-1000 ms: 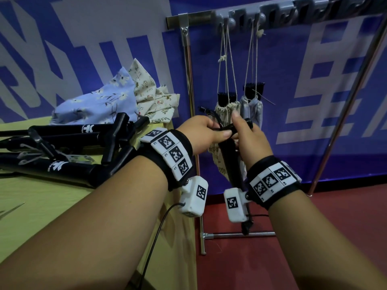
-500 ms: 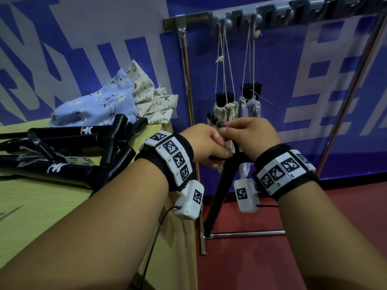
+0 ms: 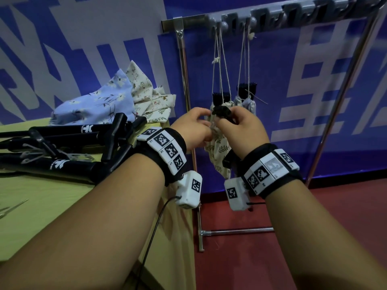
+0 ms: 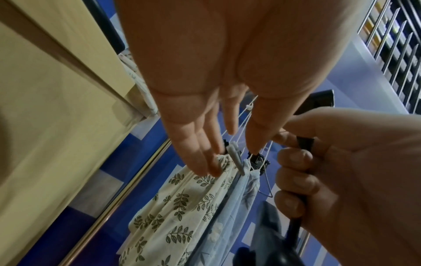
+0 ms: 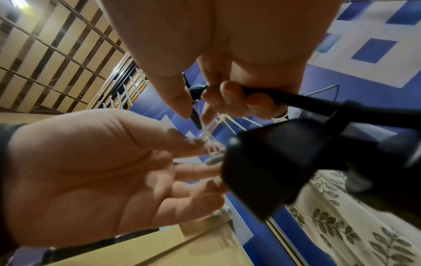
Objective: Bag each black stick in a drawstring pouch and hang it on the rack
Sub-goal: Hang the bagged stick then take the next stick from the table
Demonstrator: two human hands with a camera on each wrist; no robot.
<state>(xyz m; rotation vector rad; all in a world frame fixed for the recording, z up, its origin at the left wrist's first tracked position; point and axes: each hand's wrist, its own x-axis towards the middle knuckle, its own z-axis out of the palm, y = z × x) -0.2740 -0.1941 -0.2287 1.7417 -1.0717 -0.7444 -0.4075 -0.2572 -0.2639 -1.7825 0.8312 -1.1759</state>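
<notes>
Two pouches (image 3: 217, 143) hang on the rack (image 3: 293, 14); more sticks (image 3: 69, 166) wait on the desk (image 3: 41, 206) at nine o'clock. The right hand (image 3: 240, 126) clamps a stick (image 5: 296, 100); the left hand (image 3: 192, 126) is apart, fingers straight.

One second ago the right hand (image 3: 240, 126) held the black stick (image 5: 296, 98) by its top with the shaft hanging straight down below both wrists. Half a second ago the shaft leaned down to the left, toward the near foot of the rack. Now most of the shaft is hidden behind the right wrist, and only the black top shows between the hands. Both hands are higher and farther, just before the leaf-print pouch (image 3: 218, 149) that hangs on the rack. The left hand (image 3: 193, 126), earlier closed beside the stick's top, now has its fingers spread at the pouch mouth and strings.
</notes>
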